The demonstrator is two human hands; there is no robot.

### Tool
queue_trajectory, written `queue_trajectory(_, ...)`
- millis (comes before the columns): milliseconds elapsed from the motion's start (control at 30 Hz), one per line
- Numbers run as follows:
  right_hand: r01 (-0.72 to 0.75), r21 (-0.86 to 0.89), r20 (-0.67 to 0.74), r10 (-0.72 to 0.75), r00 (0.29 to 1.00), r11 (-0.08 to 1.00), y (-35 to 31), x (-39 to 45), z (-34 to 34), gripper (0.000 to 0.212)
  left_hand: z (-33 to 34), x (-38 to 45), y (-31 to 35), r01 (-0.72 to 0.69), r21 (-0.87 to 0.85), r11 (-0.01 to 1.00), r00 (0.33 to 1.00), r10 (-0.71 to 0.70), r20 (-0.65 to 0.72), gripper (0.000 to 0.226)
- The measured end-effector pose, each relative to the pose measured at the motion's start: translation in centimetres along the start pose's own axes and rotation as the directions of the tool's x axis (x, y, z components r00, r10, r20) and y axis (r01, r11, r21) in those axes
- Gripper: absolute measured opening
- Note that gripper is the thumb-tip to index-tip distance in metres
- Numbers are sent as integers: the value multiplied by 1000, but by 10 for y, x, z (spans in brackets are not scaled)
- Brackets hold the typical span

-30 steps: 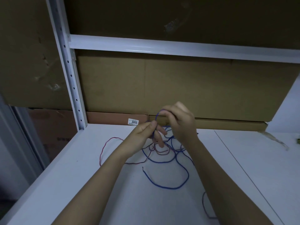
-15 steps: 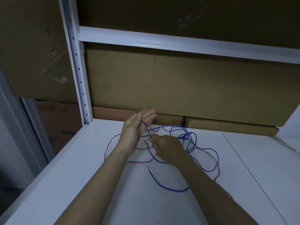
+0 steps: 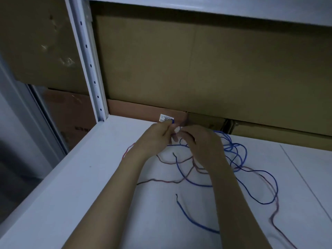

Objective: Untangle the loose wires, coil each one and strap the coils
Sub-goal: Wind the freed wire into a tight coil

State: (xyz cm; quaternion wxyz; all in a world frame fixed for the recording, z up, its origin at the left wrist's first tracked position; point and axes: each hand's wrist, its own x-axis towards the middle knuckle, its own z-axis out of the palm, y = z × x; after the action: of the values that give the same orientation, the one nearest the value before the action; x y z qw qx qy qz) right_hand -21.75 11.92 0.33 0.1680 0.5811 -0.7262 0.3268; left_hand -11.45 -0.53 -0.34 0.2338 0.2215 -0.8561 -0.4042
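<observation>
Wires [image 3: 239, 155], blue and red, lie tangled on the white shelf [image 3: 71, 177]. Left hand [image 3: 154, 137] pinches a blue wire end; right hand [image 3: 201, 144] hovers palm down, its fingers curled round a strand.

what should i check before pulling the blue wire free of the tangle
1. Left hand grip on blue wire: ok, pinched at fingertips.
2. Right hand grip: cannot tell, fingers curled over strands.
3. Blue wire's free end loose on shelf: ok.
4. Blue clear of red wire: not ok, they cross repeatedly.
5. Any coil formed: not ok, none yet.
</observation>
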Motion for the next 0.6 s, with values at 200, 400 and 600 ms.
queue_trajectory(200,-93,-60,-332,68,941,994,24,8,18,13,15,18,-2,-17,-93,996,1000,18,12,41)
queue_trajectory(400,-68,-35,-333,53,941,997,43,13,21,14,16,19,-4,36,-335,942,953,68,294,38)
queue_trajectory(600,-169,84,-210,184,960,982,38,13,27,28,16,18,-1,34,-761,648,982,120,146,42)
